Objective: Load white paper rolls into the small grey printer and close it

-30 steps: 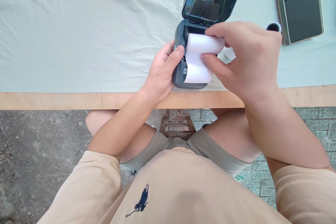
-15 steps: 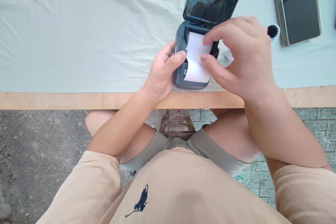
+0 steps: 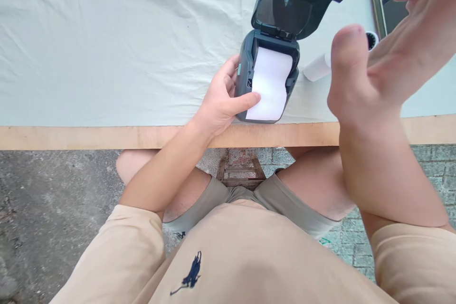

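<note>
A dark grey portable printer (image 3: 272, 36) sits at one o'clock from the centre of the view, near the wooden table edge (image 3: 278, 135). Taking its body as the middle of the dial, the lid (image 3: 313, 18) stands open toward one o'clock, its clear window (image 3: 281, 9) facing up. White paper (image 3: 270, 78) lies in the bay and runs down over the front of the body toward six o'clock.

The left hand (image 3: 223, 97) is at eight o'clock, closed around the printer's side, fingers along the outer wall and thumb laid on the paper. The right hand (image 3: 392, 64) hangs in the air toward three o'clock, apart from the printer, thumb and fingers spread, its fingertips partly cut off by the frame.

At three o'clock a white cylinder (image 3: 316, 67) lies on the pale cloth (image 3: 124, 47); a dark-centred white ring (image 3: 372, 40) shows farther out, and whether the two join behind the right hand cannot be told. A dark-screened device (image 3: 390, 12) lies at two o'clock, partly covered by that hand.
</note>
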Demonstrator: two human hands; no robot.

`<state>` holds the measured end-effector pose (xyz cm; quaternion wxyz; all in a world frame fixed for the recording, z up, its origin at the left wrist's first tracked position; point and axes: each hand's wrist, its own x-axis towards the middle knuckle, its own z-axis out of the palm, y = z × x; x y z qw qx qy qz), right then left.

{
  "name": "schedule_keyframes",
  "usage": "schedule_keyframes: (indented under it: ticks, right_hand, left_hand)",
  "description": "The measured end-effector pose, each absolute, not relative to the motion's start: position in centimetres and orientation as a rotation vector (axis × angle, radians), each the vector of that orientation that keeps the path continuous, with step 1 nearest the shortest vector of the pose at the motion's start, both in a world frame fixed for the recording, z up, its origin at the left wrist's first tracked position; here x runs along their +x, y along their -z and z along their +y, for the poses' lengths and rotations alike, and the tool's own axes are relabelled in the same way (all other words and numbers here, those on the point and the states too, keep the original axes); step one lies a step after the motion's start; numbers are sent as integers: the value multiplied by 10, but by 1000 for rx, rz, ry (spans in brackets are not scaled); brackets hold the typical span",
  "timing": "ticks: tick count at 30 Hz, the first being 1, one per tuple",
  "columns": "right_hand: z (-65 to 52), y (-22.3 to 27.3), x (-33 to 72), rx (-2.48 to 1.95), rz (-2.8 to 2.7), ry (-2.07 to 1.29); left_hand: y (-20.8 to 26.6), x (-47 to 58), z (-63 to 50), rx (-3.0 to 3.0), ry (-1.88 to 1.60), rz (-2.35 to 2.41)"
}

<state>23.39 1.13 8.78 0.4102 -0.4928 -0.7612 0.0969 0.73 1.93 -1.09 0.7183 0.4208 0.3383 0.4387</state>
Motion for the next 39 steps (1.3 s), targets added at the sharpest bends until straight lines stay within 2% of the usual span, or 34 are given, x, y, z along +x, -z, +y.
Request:
schedule_keyframes:
  ticks: [4, 9, 16, 23, 28, 36, 39]
  right_hand:
    - [17, -84, 233, -1154, -1915, -188]
    - [17, -73, 236, -1344, -2134, -9]
    - [14, -82, 241, -1569, -2372, -417]
    - [12, -91, 224, -1680, -2330, -488]
    - [11, -88, 221, -1646, -2322, -472]
    - [9, -83, 244, -1483, -2452, -448]
    - [10, -82, 244, -1420, -2460, -286]
  left_hand:
    - [-1, 7, 13, 860, -973, 793]
    - [-18, 7, 6, 780, -974, 819]
    - [-20, 8, 4, 851, -967, 814]
    - [-22, 13, -2, 829, -1008, 873]
    - [-21, 15, 2, 761, -1061, 700]
    - [-18, 15, 6, 765, -1053, 916]
    - [-19, 16, 8, 742, -1059, 928]
